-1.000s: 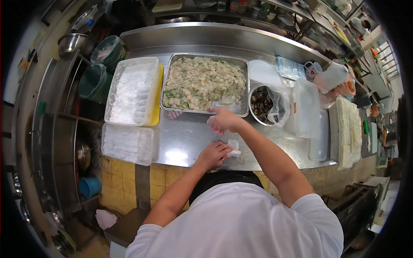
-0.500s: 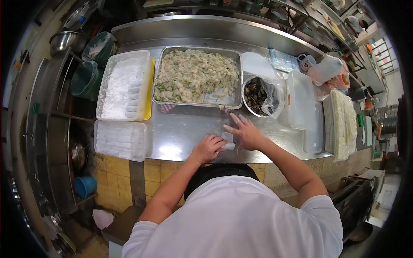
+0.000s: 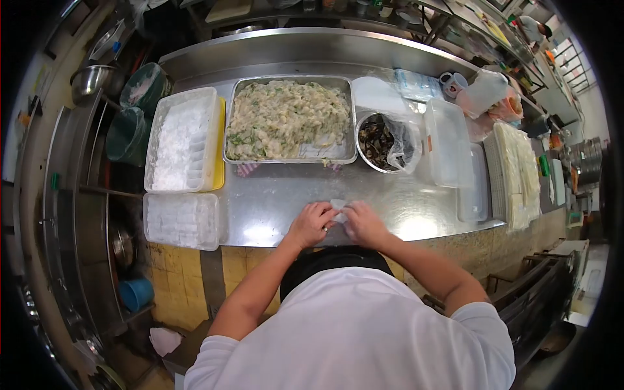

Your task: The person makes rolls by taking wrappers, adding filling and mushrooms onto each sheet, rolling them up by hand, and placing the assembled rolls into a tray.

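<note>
Both hands meet over a small white wrapper sheet (image 3: 338,205) near the front edge of the steel counter (image 3: 273,195). My left hand (image 3: 312,224) is closed on the sheet's left side, a ring on one finger. From the right, my right hand (image 3: 364,225) pinches the other side with bent fingers. Whether anything lies inside the sheet is hidden. Beyond the hands stands a metal tray (image 3: 286,161) heaped with a pale, chunky filling (image 3: 286,117) flecked with green. Right of that tray, a round container (image 3: 376,168) holds dark pieces and a plastic bag.
At left, a plastic tub (image 3: 149,166) holds white powder and pale rolls; a smaller tub (image 3: 181,221) of white rolls sits in front. To the right are clear plastic containers (image 3: 448,143), a mug (image 3: 453,84) and plastic-covered stacks (image 3: 517,175). Another person (image 3: 534,29) is far back right.
My right hand has come down from the counter beyond the wrapper, its spread fingers now bent and pinching the sheet beside my left hand. The view has shifted slightly.
</note>
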`<state>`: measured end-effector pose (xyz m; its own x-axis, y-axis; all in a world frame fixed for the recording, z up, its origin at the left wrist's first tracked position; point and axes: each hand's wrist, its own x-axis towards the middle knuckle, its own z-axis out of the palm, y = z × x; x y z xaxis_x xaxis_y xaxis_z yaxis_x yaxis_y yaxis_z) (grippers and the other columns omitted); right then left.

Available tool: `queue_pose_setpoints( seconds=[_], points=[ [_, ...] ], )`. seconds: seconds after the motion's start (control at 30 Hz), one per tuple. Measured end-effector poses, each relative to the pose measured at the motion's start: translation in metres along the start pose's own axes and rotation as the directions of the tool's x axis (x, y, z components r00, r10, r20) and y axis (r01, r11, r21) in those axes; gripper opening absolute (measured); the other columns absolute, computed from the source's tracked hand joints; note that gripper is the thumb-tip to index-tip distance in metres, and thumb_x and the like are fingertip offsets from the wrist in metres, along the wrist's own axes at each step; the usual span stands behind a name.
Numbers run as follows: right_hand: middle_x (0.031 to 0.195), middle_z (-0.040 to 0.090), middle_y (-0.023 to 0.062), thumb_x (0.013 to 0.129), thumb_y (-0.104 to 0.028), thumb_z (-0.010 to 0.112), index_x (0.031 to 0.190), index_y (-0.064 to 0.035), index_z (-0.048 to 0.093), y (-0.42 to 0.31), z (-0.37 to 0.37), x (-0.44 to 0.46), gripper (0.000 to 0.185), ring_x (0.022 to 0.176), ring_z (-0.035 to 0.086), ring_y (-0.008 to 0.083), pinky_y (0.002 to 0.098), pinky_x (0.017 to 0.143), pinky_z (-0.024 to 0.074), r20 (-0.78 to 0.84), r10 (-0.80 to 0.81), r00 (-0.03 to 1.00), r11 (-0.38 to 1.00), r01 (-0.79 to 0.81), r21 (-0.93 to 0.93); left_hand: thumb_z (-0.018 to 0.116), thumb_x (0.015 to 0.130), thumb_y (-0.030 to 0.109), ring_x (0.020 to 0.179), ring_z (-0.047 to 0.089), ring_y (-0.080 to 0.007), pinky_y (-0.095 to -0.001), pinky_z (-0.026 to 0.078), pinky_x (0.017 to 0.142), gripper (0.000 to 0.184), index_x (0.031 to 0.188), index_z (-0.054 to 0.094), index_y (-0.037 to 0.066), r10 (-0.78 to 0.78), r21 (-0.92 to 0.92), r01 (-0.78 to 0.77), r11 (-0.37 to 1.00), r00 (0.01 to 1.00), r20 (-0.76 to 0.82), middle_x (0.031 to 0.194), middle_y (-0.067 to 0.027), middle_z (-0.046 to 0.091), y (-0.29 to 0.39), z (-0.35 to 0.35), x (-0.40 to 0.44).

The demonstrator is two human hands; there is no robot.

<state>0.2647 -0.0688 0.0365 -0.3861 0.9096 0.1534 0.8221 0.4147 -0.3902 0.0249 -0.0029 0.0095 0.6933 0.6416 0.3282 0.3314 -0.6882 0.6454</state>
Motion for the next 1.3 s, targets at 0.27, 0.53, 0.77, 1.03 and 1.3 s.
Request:
queue_pose_setpoints(
  seconds=[0.27, 0.53, 0.77, 1.03, 1.3],
  points=[
    [0.111, 0.066, 0.0148, 0.088, -0.019, 0.077, 0.116, -0.0052, 0.069, -0.015, 0.020, 0.010, 0.033, 0.110, 0.061, 0.0369, 0.0516, 0.099, 0.0486, -0.133, 0.010, 0.991, 0.995, -0.024, -0.099, 0.081, 0.086, 0.013, 0.118, 0.064, -0.0357, -0.0470, 0.052, 0.102, 0.041, 0.126, 0.072, 0.008, -0.041, 0.018, 0.042, 0.999, 0.999, -0.029, 0.123, -0.0115, 0.068, 0.002, -0.004, 0.011],
    [0.122, 0.068, 0.0152, 0.092, -0.022, 0.074, 0.122, -0.0051, 0.071, 0.000, 0.016, 0.022, 0.035, 0.115, 0.062, 0.0376, 0.0525, 0.102, 0.0490, -0.156, 0.077, 0.985, 0.991, -0.093, -0.098, 0.078, 0.090, 0.016, 0.114, 0.064, -0.0359, -0.0497, 0.051, 0.100, 0.030, 0.119, 0.075, 0.012, 0.005, 0.051, -0.001, 0.999, 0.996, -0.090, 0.116, -0.0111, 0.069, -0.012, -0.002, 0.029],
    [0.137, 0.065, 0.0175, 0.100, -0.030, 0.068, 0.134, -0.0053, 0.068, 0.008, 0.034, 0.007, 0.043, 0.125, 0.060, 0.0382, 0.0567, 0.111, 0.0459, -0.134, 0.068, 0.989, 0.963, -0.100, -0.250, 0.078, 0.090, 0.020, 0.116, 0.064, -0.0373, -0.0526, 0.050, 0.102, 0.031, 0.121, 0.076, 0.013, -0.013, 0.133, 0.024, 0.991, 0.996, -0.083, 0.120, -0.0113, 0.068, -0.017, 0.005, 0.037],
    [0.125, 0.065, 0.0146, 0.099, -0.030, 0.066, 0.134, -0.0031, 0.067, 0.010, 0.009, 0.019, 0.044, 0.120, 0.059, 0.0350, 0.0542, 0.110, 0.0449, -0.021, 0.038, 0.999, 0.988, -0.041, -0.150, 0.086, 0.081, 0.019, 0.116, 0.064, -0.0378, -0.0519, 0.050, 0.102, 0.045, 0.124, 0.074, 0.010, 0.045, 0.153, -0.045, 0.987, 0.999, 0.006, 0.125, -0.0123, 0.068, -0.006, -0.010, 0.035],
    [0.116, 0.067, 0.0207, 0.088, -0.017, 0.075, 0.131, 0.0010, 0.065, 0.038, 0.020, 0.030, 0.048, 0.110, 0.064, 0.0395, 0.0510, 0.097, 0.0515, 0.105, -0.011, 0.994, 0.992, -0.003, 0.126, 0.087, 0.078, 0.018, 0.117, 0.065, -0.0341, -0.0499, 0.050, 0.104, 0.052, 0.127, 0.071, 0.010, -0.021, 0.156, 0.012, 0.988, 0.998, 0.053, 0.123, -0.0103, 0.070, -0.011, -0.009, 0.038]
  ],
)
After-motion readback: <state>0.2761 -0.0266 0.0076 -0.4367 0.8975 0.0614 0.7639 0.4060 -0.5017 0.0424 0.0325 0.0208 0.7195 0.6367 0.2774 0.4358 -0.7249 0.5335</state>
